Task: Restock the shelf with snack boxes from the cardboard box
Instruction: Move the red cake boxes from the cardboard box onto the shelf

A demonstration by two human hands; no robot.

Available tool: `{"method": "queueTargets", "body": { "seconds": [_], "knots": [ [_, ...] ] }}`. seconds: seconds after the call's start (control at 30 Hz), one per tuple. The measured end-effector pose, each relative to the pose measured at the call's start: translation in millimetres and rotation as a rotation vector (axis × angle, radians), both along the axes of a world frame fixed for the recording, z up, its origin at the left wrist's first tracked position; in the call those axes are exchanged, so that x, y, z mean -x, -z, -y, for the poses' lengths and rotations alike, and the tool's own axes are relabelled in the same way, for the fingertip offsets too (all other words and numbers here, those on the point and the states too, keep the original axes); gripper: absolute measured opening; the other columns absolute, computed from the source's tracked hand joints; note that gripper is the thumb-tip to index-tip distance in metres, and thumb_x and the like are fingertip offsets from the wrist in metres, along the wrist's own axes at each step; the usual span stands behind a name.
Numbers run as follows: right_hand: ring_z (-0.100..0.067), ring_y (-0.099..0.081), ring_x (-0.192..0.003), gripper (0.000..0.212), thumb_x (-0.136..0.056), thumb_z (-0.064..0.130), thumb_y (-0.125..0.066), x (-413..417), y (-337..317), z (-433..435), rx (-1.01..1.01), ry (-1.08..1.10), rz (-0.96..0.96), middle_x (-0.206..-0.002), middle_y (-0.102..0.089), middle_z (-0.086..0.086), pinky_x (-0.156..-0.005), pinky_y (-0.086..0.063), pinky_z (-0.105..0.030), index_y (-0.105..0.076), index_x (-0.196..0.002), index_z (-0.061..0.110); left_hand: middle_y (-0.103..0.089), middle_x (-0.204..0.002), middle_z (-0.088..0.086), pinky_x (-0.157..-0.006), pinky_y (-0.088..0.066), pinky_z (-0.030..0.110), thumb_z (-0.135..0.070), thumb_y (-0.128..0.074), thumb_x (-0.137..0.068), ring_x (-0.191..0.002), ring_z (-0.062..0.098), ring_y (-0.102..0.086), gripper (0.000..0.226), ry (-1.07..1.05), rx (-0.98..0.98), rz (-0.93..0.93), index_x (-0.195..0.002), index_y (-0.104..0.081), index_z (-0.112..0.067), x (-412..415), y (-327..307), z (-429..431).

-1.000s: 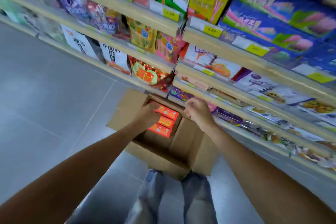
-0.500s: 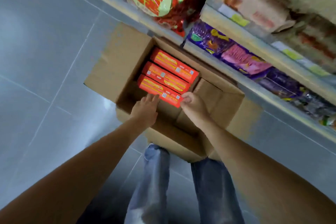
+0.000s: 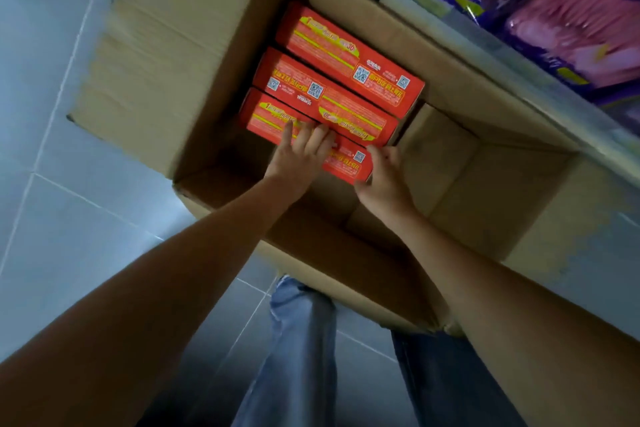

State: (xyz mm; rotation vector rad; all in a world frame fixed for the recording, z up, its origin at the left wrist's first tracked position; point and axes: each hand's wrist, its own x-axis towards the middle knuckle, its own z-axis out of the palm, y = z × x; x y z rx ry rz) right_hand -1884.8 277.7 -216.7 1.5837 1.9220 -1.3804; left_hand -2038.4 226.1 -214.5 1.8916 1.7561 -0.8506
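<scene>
The nearest snack box (image 3: 266, 114) lies at 11 o'clock inside the cardboard box (image 3: 225, 45). Left hand (image 3: 301, 156) rests flat on it, right hand (image 3: 384, 180) curls round its end. Best lift it level toward the shelf (image 3: 519, 73) at 2 o'clock

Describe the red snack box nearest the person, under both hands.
The nearest red snack box is a flat carton with yellow bands and a QR code near its right end. It lies closed in the cardboard box, against the middle box. The left hand rests its fingers on top; the right hand grips its right end.
</scene>
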Motion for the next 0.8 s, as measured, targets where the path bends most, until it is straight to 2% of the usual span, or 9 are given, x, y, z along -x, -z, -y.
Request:
{"method": "queueTargets", "body": {
  "seconds": [0.17, 0.3, 0.37, 0.47, 0.57, 0.63, 0.7, 0.77, 0.8],
  "knots": [
    [-0.026, -0.042, -0.124, 0.052, -0.080, 0.009, -0.066, 1, 12, 5, -0.064, -0.031, 0.004, -0.130, -0.034, -0.008, -0.096, -0.049, -0.042, -0.043, -0.126, 0.013, -0.024, -0.143, 0.009, -0.115, -0.022, 0.048, -0.016, -0.054, -0.088, -0.131, 0.027, -0.033, 0.073, -0.061, -0.111, 0.009, -0.140, -0.003, -0.009, -5, 9, -5],
    [-0.024, -0.043, -0.123, 0.047, -0.081, 0.011, -0.068, 0, 14, 7, -0.080, -0.056, 0.003, -0.130, -0.035, -0.009, -0.093, -0.051, -0.040, -0.045, -0.122, 0.012, -0.028, -0.140, 0.008, -0.117, -0.016, 0.050, -0.018, -0.061, -0.084, -0.136, 0.027, -0.027, 0.070, -0.073, -0.089, -0.010, -0.136, -0.015, -0.011, -12, 11, -13],
    [-0.024, -0.043, -0.122, 0.047, -0.081, 0.012, -0.068, -4, 17, 7, -0.043, -0.037, 0.002, -0.130, -0.036, -0.009, -0.094, -0.050, -0.039, -0.046, -0.122, 0.013, -0.038, -0.134, 0.006, -0.114, -0.027, 0.046, -0.021, -0.065, -0.081, -0.130, 0.024, -0.038, 0.066, -0.021, -0.094, -0.015, -0.131, -0.023, -0.012, -12, 14, -10],
    [-0.022, -0.049, -0.117, 0.041, -0.080, 0.017, -0.068, -9, 11, 2, 0.043, 0.165, -0.042, -0.123, -0.048, -0.006, -0.094, -0.051, -0.040, -0.051, -0.116, 0.021, -0.059, -0.113, 0.002, -0.099, -0.047, 0.043, -0.030, -0.076, -0.068, -0.106, 0.020, -0.060, 0.057, 0.003, -0.174, 0.025, -0.117, -0.051, -0.015, -2, 2, -15],
    [-0.017, -0.049, -0.117, 0.049, -0.088, 0.023, -0.062, -14, -5, -4, 0.083, 0.431, -0.076, -0.128, -0.051, -0.006, -0.094, -0.047, -0.032, -0.045, -0.132, 0.012, -0.046, -0.131, 0.009, -0.106, -0.037, 0.045, -0.038, -0.075, -0.070, -0.123, 0.027, -0.047, 0.077, -0.101, 0.029, 0.202, -0.131, -0.037, -0.011, 9, -9, -16],
    [-0.014, -0.051, -0.110, 0.053, -0.092, 0.023, -0.056, -22, -25, -9, 0.127, 0.608, -0.104, -0.126, -0.052, -0.007, -0.081, -0.044, -0.019, -0.037, -0.138, 0.005, -0.043, -0.136, 0.008, -0.102, -0.041, 0.045, -0.045, -0.075, -0.069, -0.126, 0.026, -0.044, 0.084, -0.189, 0.046, 0.306, -0.136, -0.032, -0.014, 10, -33, -17],
    [-0.019, -0.056, -0.103, 0.042, -0.094, 0.025, -0.052, -33, -44, -15, 0.145, 0.692, -0.107, -0.120, -0.057, -0.010, -0.068, -0.042, -0.016, -0.044, -0.129, 0.004, -0.040, -0.140, 0.004, -0.098, -0.045, 0.045, -0.051, -0.073, -0.070, -0.127, 0.024, -0.043, 0.088, -0.305, 0.015, 0.438, -0.139, -0.029, -0.019, 7, -60, -21],
    [-0.022, -0.061, -0.090, 0.019, -0.095, 0.027, -0.051, -44, -72, -23, 0.124, 0.763, -0.136, -0.105, -0.063, -0.011, -0.061, -0.044, -0.015, -0.052, -0.101, 0.009, -0.044, -0.137, 0.003, -0.096, -0.045, 0.043, -0.048, -0.073, -0.070, -0.125, 0.023, -0.045, 0.083, -0.433, -0.001, 0.548, -0.137, -0.034, -0.019, 4, -96, -30],
    [-0.019, -0.060, -0.082, 0.018, -0.095, 0.029, -0.052, -48, -88, -27, 0.104, 0.782, -0.145, -0.099, -0.062, -0.010, -0.056, -0.043, -0.010, -0.051, -0.091, 0.012, -0.048, -0.133, 0.003, -0.095, -0.045, 0.040, -0.046, -0.073, -0.069, -0.121, 0.023, -0.047, 0.078, -0.502, -0.018, 0.588, -0.134, -0.039, -0.018, 4, -112, -34]
  ]
}}
